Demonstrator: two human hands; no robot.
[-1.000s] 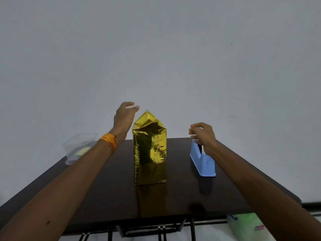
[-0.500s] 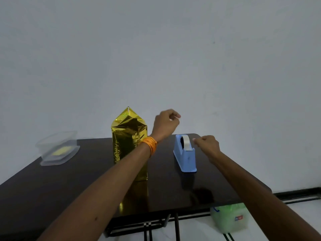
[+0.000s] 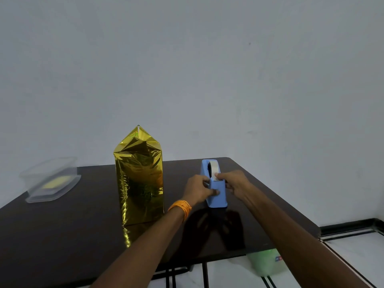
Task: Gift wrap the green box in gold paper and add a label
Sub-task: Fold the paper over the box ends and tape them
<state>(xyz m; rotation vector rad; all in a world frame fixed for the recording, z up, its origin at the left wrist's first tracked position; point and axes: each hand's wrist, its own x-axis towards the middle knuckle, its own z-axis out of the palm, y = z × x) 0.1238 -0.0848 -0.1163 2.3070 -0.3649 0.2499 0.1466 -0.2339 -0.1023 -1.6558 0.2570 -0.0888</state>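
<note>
The box wrapped in gold paper [image 3: 139, 179] stands upright on the dark table [image 3: 62, 229], its top folded to a peak. To its right sits a light blue tape dispenser [image 3: 216, 192] with a roll of clear tape. My left hand [image 3: 197, 189] grips the dispenser's left side, thumb across its front. On the dispenser's right, my right hand [image 3: 233, 181] pinches the tape end at the cutter. No green of the box shows under the paper.
A clear plastic container [image 3: 51, 179] with something yellow inside sits at the table's far left edge. A green translucent bag [image 3: 265, 261] lies on the floor below the table's right front edge. A plain wall stands behind the table.
My left hand left the top of the gold box, crossed to the right and came down onto the dispenser. My right hand moved to the tape end at the cutter.
</note>
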